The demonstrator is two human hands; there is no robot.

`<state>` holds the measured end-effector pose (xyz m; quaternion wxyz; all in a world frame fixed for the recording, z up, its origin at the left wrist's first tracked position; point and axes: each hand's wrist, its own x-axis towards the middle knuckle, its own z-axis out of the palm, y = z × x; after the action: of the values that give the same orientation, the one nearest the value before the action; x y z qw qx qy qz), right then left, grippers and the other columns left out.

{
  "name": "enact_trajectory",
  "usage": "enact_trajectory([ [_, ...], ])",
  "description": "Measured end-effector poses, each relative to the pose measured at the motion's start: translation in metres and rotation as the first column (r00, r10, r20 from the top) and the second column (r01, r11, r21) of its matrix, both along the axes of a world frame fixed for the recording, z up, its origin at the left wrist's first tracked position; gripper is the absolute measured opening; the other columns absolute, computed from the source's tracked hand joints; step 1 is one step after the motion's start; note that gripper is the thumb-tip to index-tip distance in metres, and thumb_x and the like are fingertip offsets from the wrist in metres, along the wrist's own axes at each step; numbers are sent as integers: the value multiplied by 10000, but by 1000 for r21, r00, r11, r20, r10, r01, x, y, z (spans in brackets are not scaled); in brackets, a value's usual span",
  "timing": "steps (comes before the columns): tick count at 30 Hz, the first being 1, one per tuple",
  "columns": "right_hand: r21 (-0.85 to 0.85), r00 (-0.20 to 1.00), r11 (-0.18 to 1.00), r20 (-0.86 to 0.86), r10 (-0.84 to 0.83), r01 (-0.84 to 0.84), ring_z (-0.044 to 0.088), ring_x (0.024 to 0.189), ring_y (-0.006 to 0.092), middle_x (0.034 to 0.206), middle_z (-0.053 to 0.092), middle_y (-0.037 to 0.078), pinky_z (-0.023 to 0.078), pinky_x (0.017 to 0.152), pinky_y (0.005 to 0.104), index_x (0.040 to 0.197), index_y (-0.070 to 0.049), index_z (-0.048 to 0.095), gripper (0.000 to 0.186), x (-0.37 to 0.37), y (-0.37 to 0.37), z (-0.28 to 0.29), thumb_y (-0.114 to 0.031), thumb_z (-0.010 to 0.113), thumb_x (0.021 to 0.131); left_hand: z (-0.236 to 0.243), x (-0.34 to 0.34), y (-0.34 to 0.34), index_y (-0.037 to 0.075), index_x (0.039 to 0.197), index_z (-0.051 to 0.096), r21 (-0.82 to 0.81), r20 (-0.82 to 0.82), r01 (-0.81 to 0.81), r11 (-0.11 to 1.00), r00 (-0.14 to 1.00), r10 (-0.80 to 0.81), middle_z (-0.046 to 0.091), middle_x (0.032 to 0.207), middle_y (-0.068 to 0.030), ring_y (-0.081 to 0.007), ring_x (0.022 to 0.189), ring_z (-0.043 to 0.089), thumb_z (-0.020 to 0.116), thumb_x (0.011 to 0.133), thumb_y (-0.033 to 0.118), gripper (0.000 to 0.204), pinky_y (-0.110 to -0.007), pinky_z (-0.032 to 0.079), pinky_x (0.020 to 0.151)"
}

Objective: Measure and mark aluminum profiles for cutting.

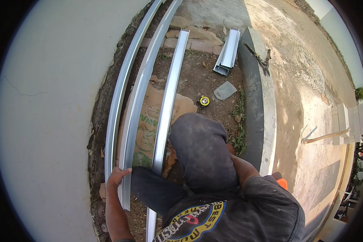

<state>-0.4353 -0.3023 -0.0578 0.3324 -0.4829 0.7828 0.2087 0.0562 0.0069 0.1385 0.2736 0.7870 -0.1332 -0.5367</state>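
Note:
My left hand (117,176) grips a long silver metal channel (138,105) close to its near end, the thumb lying over its edge. Another long channel (116,117) runs beside it along the white wall. A third channel (171,92) lies to the right and passes under my bent leg. My right forearm (245,168) reaches down beyond my raised knee, which hides the right hand. Past the knee, a yellow and black tape measure (204,101) rests on the soil.
Short cut channels (228,54) are stacked against a low concrete wall (254,101). Dark snips-like pliers (262,60) lie on that wall. A flattened paper sack (149,109) sits under the channels, and a clear plastic piece (225,90) is near the tape. The white wall (56,121) borders the left.

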Motion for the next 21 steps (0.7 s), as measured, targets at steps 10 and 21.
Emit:
enact_trajectory([
  [10,-234,939,969,343,3,82,668,937,335,1052,676,200,523,807,440,1170,84,553,491,-23,-27,24,-308,627,883,28,-12,-2,-63,1217,600,11,15,3,1000,1000,-3,659,1088,-157,-250,1036,610,840,677,352,722,-365,437,936],
  [21,-558,362,784,815,453,274,512,577,82,711,542,-3,403,532,236,1223,-6,591,353,135,-88,399,-142,657,903,-12,22,-5,-72,1354,429,-29,-216,-95,995,973,86,532,1282,-205,-304,1204,511,842,638,286,901,-414,428,1000],
])
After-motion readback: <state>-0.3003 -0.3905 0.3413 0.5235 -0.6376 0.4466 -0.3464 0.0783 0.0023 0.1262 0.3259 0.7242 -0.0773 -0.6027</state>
